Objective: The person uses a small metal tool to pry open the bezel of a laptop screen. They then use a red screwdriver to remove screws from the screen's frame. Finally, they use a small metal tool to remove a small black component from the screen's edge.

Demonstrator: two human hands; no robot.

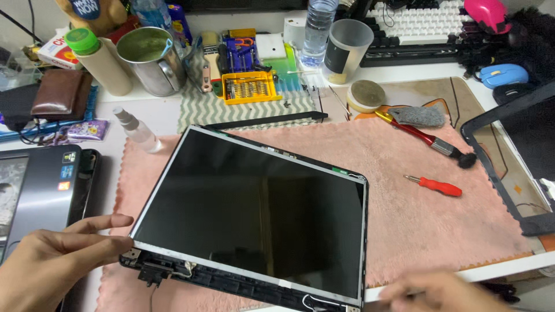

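A bare laptop screen panel (254, 214) with a dark glass face lies tilted on a pink fuzzy mat (416, 231). Its hinge edge and loose cables face me at the bottom. My left hand (52, 260) grips the panel's lower left corner, thumb and fingers pinching the edge. My right hand (445, 292) is blurred at the bottom right, just past the panel's lower right corner; whether it touches the panel is unclear. A small red screwdriver (439, 186) lies on the mat to the right.
A laptop base (40, 185) sits at the left. Behind the mat are a spray bottle (139, 132), metal cup (151, 58), yellow bit set (250, 86), black bezel strip (266, 120), brush (428, 138) and plastic cup (346, 49). A black screen bezel frame (497, 167) lies right.
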